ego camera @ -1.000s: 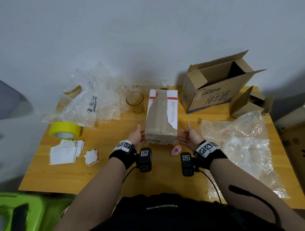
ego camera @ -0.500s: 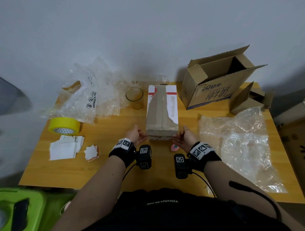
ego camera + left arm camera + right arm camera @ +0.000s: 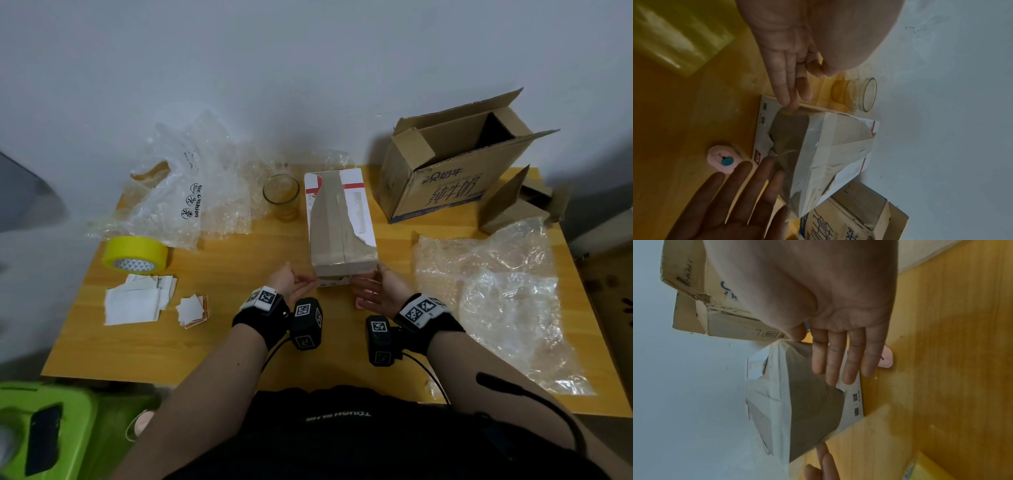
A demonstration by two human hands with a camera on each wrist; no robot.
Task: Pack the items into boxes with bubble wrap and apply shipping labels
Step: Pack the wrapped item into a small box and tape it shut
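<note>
A long carton [image 3: 340, 222] wrapped in brown tape, with a torn white label on top, lies in the middle of the wooden table [image 3: 239, 342]. My left hand [image 3: 293, 284] is at its near left corner, and its straight fingers [image 3: 786, 91] touch the carton's [image 3: 830, 146] taped end. My right hand [image 3: 375, 291] is at the near right corner, palm turned inward. Its fingers [image 3: 838, 361] are straight and spread across the carton's [image 3: 813, 410] near end. Neither hand grips anything.
A small pink cutter [image 3: 723, 160] lies just in front of the carton. A glass [image 3: 282, 197] stands left of it and an open carton [image 3: 452, 171] lies back right. Bubble wrap [image 3: 496, 291] covers the right side. Yellow tape [image 3: 135, 253] and paper labels [image 3: 137, 299] are on the left.
Both hands have moved from beside the carton's near sides inward to its near end. My right hand now covers the pink cutter in the head view.
</note>
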